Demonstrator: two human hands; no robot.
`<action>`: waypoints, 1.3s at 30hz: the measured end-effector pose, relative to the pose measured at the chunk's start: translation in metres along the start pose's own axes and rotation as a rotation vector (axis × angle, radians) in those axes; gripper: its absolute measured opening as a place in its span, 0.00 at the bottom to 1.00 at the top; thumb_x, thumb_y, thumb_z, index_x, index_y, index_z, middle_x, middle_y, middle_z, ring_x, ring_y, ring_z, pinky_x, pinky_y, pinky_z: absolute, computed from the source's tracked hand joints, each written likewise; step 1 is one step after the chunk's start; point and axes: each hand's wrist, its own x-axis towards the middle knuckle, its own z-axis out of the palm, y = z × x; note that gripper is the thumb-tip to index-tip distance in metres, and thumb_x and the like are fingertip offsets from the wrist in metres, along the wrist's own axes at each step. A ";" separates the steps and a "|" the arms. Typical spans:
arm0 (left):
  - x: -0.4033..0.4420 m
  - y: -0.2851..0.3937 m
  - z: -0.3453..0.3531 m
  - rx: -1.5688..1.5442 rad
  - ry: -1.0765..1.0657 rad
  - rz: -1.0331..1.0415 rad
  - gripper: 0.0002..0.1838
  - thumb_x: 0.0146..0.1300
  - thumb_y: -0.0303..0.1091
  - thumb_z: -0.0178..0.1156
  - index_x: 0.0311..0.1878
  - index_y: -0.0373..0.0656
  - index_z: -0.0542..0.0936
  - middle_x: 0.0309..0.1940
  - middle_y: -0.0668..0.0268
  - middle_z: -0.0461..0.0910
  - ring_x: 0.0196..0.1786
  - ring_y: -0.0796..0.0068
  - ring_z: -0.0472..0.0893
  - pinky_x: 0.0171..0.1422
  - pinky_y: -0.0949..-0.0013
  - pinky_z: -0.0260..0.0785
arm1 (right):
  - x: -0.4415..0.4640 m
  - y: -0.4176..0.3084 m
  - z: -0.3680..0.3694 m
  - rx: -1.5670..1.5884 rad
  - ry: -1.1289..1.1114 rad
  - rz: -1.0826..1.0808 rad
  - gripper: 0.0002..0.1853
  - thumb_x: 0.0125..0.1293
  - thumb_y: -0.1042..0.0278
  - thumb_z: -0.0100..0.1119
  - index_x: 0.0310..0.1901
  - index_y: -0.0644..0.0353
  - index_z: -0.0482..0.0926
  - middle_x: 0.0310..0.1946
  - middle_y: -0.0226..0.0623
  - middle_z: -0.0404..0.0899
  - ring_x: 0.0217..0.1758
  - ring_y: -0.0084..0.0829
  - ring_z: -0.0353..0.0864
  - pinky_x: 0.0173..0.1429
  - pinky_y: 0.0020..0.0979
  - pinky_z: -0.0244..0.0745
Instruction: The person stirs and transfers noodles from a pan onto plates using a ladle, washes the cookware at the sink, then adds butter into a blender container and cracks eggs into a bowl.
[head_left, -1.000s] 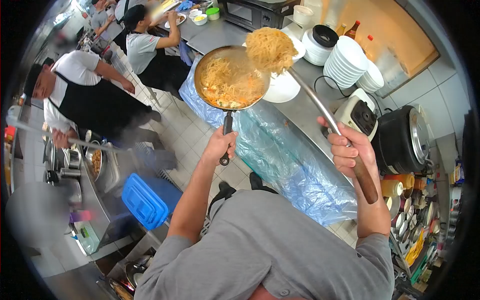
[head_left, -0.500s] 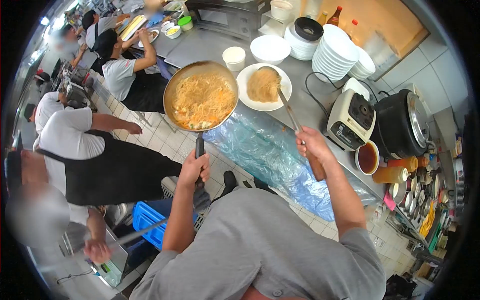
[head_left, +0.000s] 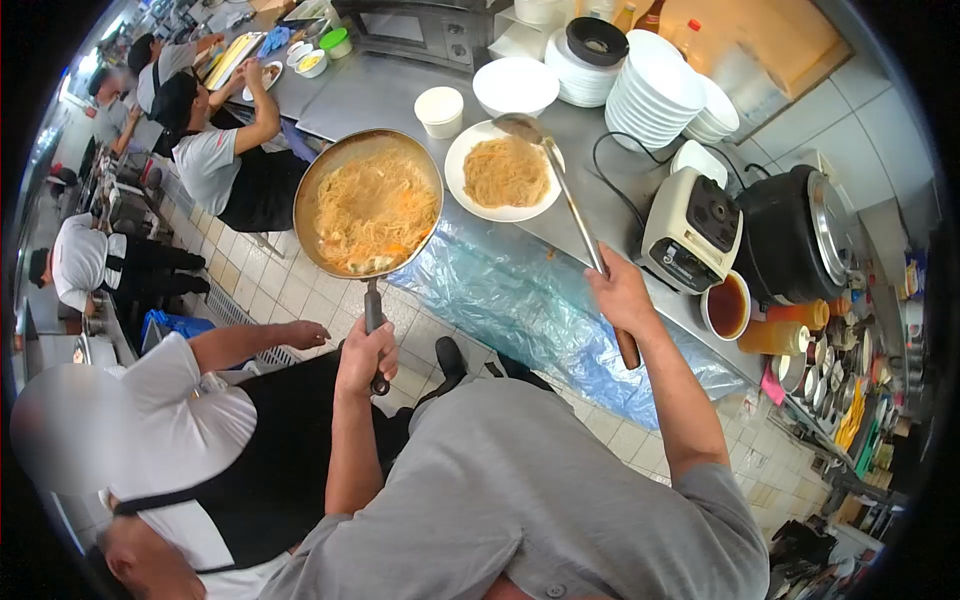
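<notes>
With left hand (head_left: 366, 357), clasps handle (head_left: 373, 305) of pan (head_left: 350, 145), presumably away from heat. With right hand (head_left: 622, 292) closed round wooden grip (head_left: 628, 350), holds ladle (head_left: 575, 205) over rim of plate (head_left: 455, 172) bearing noodles (head_left: 507, 172), presumably for reach.

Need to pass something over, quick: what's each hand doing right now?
Left hand: closed, holding the pan by its handle.
Right hand: closed, holding the ladle.
</notes>
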 end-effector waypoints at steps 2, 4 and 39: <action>0.002 0.002 0.010 -0.012 -0.005 -0.002 0.08 0.73 0.30 0.57 0.45 0.44 0.67 0.21 0.72 0.64 0.15 0.81 0.64 0.16 0.72 0.59 | -0.001 -0.006 -0.009 0.029 0.002 -0.045 0.21 0.71 0.69 0.61 0.65 0.60 0.76 0.32 0.41 0.83 0.30 0.36 0.82 0.39 0.40 0.79; 0.007 0.000 0.010 0.023 -0.007 0.010 0.09 0.74 0.31 0.57 0.43 0.45 0.65 0.20 0.72 0.64 0.15 0.81 0.64 0.16 0.71 0.60 | -0.001 -0.026 -0.019 0.535 -0.158 0.314 0.17 0.74 0.69 0.60 0.62 0.57 0.78 0.26 0.30 0.77 0.22 0.25 0.75 0.27 0.31 0.72; -0.001 0.009 -0.024 -0.068 0.145 0.091 0.10 0.73 0.29 0.59 0.46 0.41 0.67 0.21 0.69 0.68 0.16 0.78 0.68 0.17 0.69 0.64 | 0.054 -0.181 0.033 -0.326 -0.593 -0.391 0.28 0.72 0.71 0.58 0.71 0.70 0.67 0.45 0.66 0.82 0.47 0.62 0.84 0.54 0.50 0.77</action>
